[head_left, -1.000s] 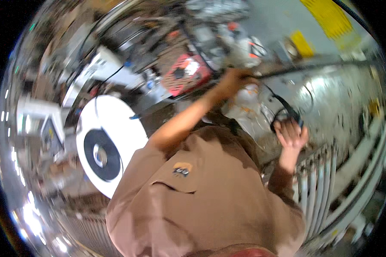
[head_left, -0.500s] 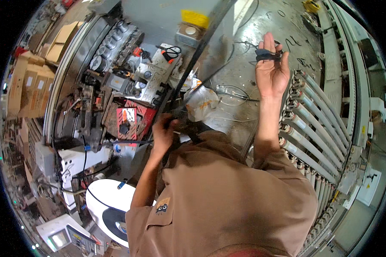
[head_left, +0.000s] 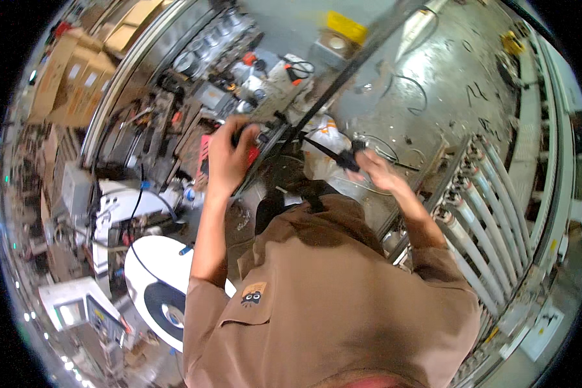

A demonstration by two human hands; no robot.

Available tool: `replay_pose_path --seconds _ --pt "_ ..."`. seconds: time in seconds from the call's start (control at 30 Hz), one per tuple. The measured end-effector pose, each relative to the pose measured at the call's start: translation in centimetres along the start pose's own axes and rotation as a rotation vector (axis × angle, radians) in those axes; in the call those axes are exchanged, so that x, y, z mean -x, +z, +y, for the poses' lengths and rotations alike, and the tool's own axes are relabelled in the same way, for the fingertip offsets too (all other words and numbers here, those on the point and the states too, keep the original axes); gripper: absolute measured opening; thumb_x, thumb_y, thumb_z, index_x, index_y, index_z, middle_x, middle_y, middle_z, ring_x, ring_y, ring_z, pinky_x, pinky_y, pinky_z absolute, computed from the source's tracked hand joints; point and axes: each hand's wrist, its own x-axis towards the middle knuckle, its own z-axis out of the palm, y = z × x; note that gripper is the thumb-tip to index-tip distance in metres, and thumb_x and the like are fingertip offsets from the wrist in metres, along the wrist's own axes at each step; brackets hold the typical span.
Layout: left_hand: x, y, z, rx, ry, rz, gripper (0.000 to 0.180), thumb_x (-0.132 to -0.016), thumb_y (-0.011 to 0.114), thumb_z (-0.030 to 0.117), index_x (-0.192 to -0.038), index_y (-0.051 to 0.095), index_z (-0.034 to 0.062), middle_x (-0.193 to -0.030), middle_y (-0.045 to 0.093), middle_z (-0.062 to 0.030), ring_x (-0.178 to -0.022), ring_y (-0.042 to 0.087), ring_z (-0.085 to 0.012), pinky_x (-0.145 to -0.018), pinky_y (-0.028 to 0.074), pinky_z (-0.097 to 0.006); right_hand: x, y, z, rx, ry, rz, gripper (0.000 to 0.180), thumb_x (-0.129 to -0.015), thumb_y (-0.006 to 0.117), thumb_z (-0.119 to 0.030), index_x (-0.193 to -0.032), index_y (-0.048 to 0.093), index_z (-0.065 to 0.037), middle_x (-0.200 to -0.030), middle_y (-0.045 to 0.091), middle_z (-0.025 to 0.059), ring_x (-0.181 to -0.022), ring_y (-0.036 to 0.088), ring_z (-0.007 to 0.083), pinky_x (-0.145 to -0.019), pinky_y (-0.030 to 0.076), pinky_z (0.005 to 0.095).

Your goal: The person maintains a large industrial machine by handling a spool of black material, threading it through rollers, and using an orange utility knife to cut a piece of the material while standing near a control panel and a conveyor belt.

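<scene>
Black strap (head_left: 326,150) runs taut from the long dark bar (head_left: 343,77) into the right hand (head_left: 376,169), fingers pinched on it; left hand (head_left: 229,158) grips the bar's lower end, half hidden.

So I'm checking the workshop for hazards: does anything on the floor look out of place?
Yes. Loose wire offcuts lie scattered on the grey concrete floor beyond the long dark bar. The left hand grips that bar; the right hand holds a black strap.

Single head-worn fisheye view, looking steeply down over the brown-shirted chest (head_left: 317,304), cluttered floor perhaps near
</scene>
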Motion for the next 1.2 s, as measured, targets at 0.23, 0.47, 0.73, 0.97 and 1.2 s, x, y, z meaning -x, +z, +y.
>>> replay_pose_path --seconds 0.23,0.47,0.73,0.97,1.2 --pt "4.1 8.0 -8.0 -0.423 0.074 -0.421 0.030 -0.100 0.055 0.037 -0.111 0.076 0.0181 -0.095 0.075 -0.0144 -0.089 0.073 -0.0372 -0.076 0.057 -0.051 -4.3 4.1 -7.0 -1.098 -0.534 0.268 0.022 -0.095 0.075 -0.028 -0.111 0.066 -0.016 -0.105 0.070 0.0069 -0.106 0.062 0.0219 -0.096 0.049 0.0354" --pt "5.4 4.7 -2.4 -0.252 0.165 -0.392 0.034 -0.095 0.067 0.042 -0.105 0.071 0.0098 -0.086 0.070 -0.0215 -0.083 0.068 -0.0451 -0.071 0.052 -0.055 -5.5 0.7 -1.9 0.819 -0.143 0.383 0.024 -0.104 0.062 -0.022 -0.116 0.070 -0.002 -0.096 0.075 0.0144 -0.088 0.068 0.0242 -0.093 0.051 0.0430" --pt "2.0 5.7 -6.1 -0.279 0.228 -0.234 0.026 -0.100 0.060 0.033 -0.103 0.073 0.0112 -0.092 0.073 -0.0165 -0.083 0.071 -0.0388 -0.068 0.054 -0.049 -3.6 5.5 -2.5 -1.318 -0.251 0.039 0.083 -0.096 0.042 -0.078 -0.137 0.058 -0.007 -0.115 0.071 0.0098 -0.115 0.061 0.0302 -0.096 0.050 0.0460" --pt "6.0 7.2 -3.7 -0.314 0.139 -0.596 0.031 -0.095 0.066 0.038 -0.109 0.070 0.0106 -0.092 0.073 -0.0192 -0.086 0.070 -0.0425 -0.076 0.055 -0.053 -5.5 1.4 -7.2 0.607 -0.316 0.658 0.033 -0.097 0.065 -0.022 -0.123 0.064 0.000 -0.104 0.072 0.0087 -0.102 0.066 0.0252 -0.118 0.034 0.0474" --pt "-0.2 2.5 -5.2 -0.378 0.308 -0.165 0.013 -0.087 0.069 0.016 -0.098 0.074 0.0121 -0.093 0.074 -0.0137 -0.089 0.071 -0.0374 -0.075 0.055 -0.045 -1.1 3.0 -2.7 -0.521 0.223 -0.367 0.046 -0.084 0.083 -0.014 -0.124 0.064 -0.004 -0.118 0.071 0.0111 -0.106 0.066 0.0275 -0.101 0.051 0.0388"
